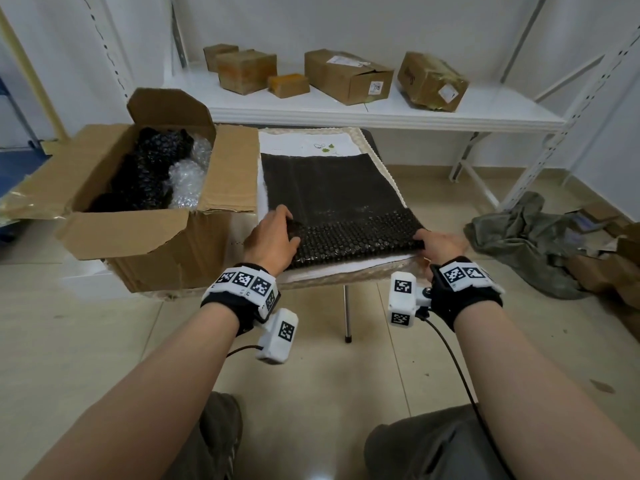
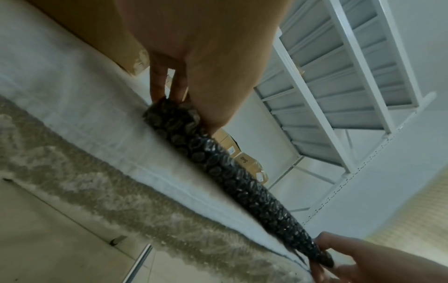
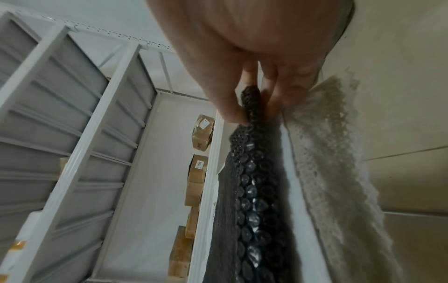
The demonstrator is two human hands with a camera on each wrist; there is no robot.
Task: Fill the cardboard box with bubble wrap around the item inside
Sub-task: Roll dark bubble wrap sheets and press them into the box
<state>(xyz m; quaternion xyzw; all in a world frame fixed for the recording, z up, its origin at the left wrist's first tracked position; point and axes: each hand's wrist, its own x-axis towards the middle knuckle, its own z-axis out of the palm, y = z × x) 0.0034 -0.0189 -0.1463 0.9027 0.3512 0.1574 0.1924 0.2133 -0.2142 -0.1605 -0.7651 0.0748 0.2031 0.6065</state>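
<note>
A black bubble wrap sheet (image 1: 332, 199) lies flat on a small white-covered table (image 1: 346, 271), its near edge folded over into a thick roll (image 1: 356, 239). My left hand (image 1: 273, 233) pinches the roll's left end (image 2: 169, 113). My right hand (image 1: 438, 244) pinches the right end (image 3: 251, 103) between thumb and fingers. The open cardboard box (image 1: 138, 233) stands to the left on the floor. Inside it are black bubble wrap (image 1: 145, 174) and clear bubble wrap (image 1: 187, 181); the item itself is hidden.
A white metal shelf (image 1: 381, 109) behind the table carries several cardboard boxes (image 1: 348, 76). A crumpled grey-green cloth (image 1: 526, 237) and cardboard scraps lie on the floor at right. My knees show at the bottom of the head view.
</note>
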